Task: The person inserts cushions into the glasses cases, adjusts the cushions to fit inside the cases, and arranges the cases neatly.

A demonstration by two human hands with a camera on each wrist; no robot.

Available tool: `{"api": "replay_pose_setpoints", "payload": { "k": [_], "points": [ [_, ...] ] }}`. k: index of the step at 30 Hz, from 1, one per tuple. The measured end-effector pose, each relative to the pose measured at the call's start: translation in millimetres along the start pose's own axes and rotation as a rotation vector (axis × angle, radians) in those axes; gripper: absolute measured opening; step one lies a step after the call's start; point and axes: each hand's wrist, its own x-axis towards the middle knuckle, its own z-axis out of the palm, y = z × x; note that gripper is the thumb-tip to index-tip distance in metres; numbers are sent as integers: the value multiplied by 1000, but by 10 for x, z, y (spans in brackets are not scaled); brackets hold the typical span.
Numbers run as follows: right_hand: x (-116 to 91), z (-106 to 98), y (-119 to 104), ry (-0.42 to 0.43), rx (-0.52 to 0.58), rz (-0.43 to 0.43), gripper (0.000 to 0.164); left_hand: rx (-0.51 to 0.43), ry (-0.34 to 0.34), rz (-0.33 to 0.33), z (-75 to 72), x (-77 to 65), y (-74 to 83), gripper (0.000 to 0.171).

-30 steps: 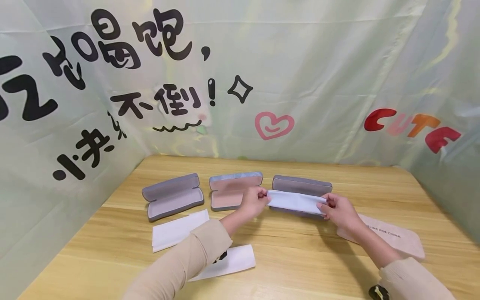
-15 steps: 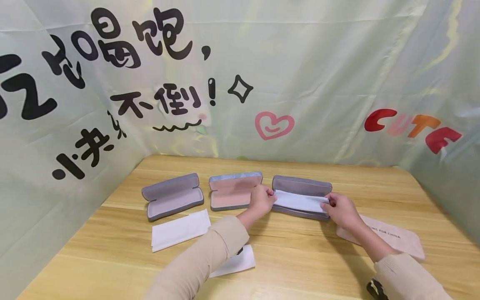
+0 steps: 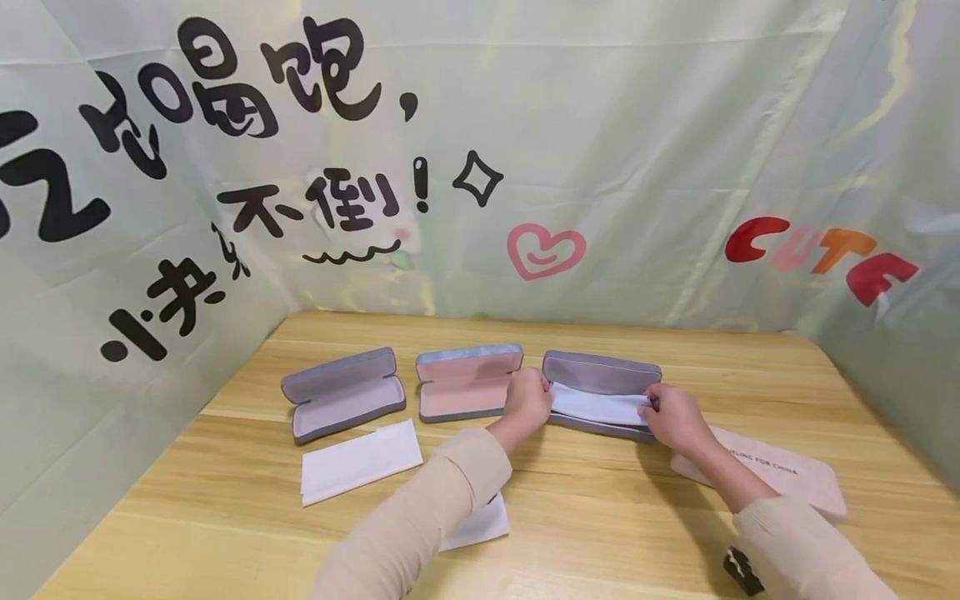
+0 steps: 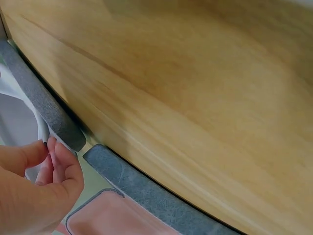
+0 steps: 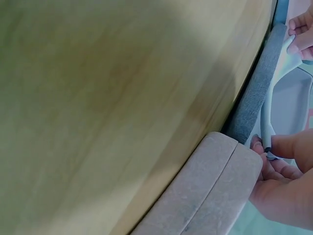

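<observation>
A folded pale blue cloth (image 3: 597, 406) lies lengthwise in the lower half of the rightmost glasses case (image 3: 602, 372), whose lid stands raised. My left hand (image 3: 529, 401) pinches the cloth's left end between thumb and fingertips, at the case's left end. At the opposite end, my right hand (image 3: 677, 419) pinches the other end of the cloth. The cloth (image 5: 267, 110) sags between both hands, just inside the case's front wall (image 5: 259, 83) in the right wrist view. From the left wrist, my left hand (image 4: 41, 183) shows beside the case's grey corner.
Left of this case stand a pink-lined open glasses case (image 3: 467, 390) and a grey-lilac open one (image 3: 347, 398). A folded white cloth (image 3: 360, 464) lies before them, another white cloth (image 3: 480, 527) partly under my left sleeve. A closed pink case (image 3: 780, 473) lies right, beneath my right forearm.
Both hands have lowered the cloth from above the case into its lower half. My left hand moved a little right, and the cloth now bows between the hands.
</observation>
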Motion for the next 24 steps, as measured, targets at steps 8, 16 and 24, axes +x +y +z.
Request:
{"api": "replay_pose_setpoints", "payload": {
  "k": [8, 16, 24],
  "points": [
    [31, 49, -16, 19, -58, -32, 16, 137, -2, 18, 28, 38, 11, 32],
    [58, 112, 4, 64, -160, -64, 23, 268, 14, 1, 99, 39, 74, 15],
    [50, 119, -15, 64, -182, -35, 21, 344, 69, 10, 119, 6, 77, 12]
  ]
}}
